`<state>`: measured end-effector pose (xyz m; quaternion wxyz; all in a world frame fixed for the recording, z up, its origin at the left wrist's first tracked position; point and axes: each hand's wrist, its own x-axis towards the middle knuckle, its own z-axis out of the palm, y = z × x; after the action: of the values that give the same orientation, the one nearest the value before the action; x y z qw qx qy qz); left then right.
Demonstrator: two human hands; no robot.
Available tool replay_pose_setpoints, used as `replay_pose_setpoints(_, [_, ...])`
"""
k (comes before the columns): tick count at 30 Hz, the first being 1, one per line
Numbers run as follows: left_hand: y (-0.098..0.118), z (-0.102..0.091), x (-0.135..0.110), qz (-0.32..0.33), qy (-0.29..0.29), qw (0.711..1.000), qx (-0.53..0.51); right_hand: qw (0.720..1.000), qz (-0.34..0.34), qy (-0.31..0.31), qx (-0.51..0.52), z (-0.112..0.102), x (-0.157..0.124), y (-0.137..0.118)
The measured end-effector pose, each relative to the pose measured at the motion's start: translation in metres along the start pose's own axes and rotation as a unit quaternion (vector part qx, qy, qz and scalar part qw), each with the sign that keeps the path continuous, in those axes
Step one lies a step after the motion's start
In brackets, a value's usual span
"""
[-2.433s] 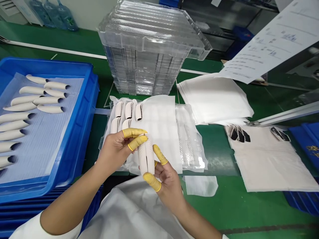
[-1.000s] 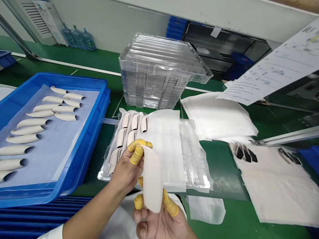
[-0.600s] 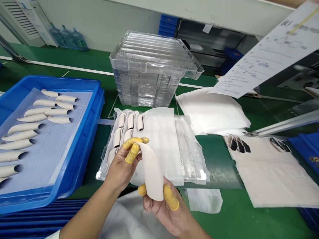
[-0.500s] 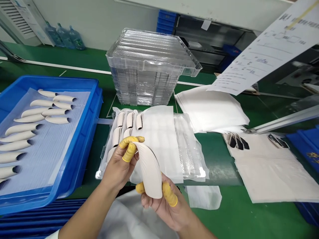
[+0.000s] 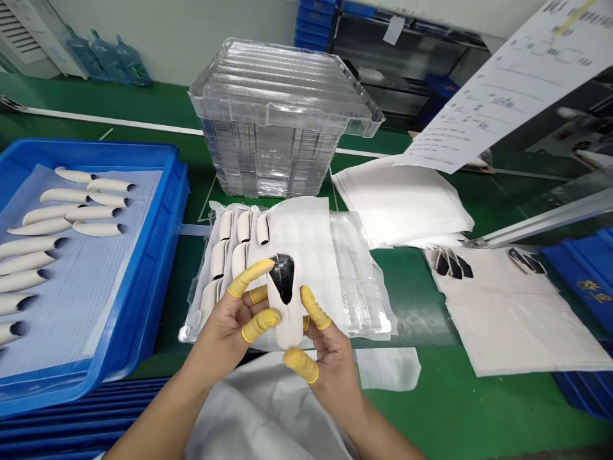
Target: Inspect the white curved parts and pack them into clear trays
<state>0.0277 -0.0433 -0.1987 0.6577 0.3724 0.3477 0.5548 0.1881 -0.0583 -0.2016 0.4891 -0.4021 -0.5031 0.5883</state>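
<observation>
Both my hands wear yellow finger cots and hold one white curved horn-shaped part [image 5: 283, 306] upright over the near edge of a clear plastic tray [image 5: 368, 300]. Its dark hollow end faces up toward me. My left hand [image 5: 237, 313] pinches its left side, my right hand [image 5: 318, 348] grips its lower right side. Several similar white parts [image 5: 237, 239] lie in the tray's left pockets. A white foam sheet [image 5: 309, 236] covers the tray's middle.
A blue bin [image 5: 158, 255] on the left holds several white parts on a sheet. A tall stack of clear trays [image 5: 278, 121] stands behind. White sheets [image 5: 397, 201] and a cloth [image 5: 517, 319] with dark parts lie to the right. A paper document [image 5: 498, 96] hangs above right.
The white part was turned in my hands: earlier its ribbed side showed, now its dark open end faces up. My right thumb moved under its tip.
</observation>
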Motion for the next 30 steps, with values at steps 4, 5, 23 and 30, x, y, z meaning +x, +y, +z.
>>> replay_pose_setpoints(4, [-0.001, -0.001, 0.004, -0.011, -0.021, 0.999, -0.031, 0.999, -0.041, -0.017, -0.019, 0.001, 0.0, -0.004])
replay_pose_setpoints(5, [-0.001, -0.001, 0.004, -0.014, -0.028, 0.999, -0.036, 0.999, -0.045, -0.009, -0.028, 0.001, -0.001, -0.005])
replay_pose_setpoints(23, [-0.022, -0.004, 0.006, -0.098, -0.043, 0.96, -0.26, 0.948, -0.21, 0.013, -0.238, -0.002, -0.006, -0.003])
replay_pose_setpoints(30, [-0.032, -0.002, 0.009, -0.153, -0.108, 0.959, -0.215, 0.898, -0.28, -0.022, -0.337, -0.005, -0.013, -0.014])
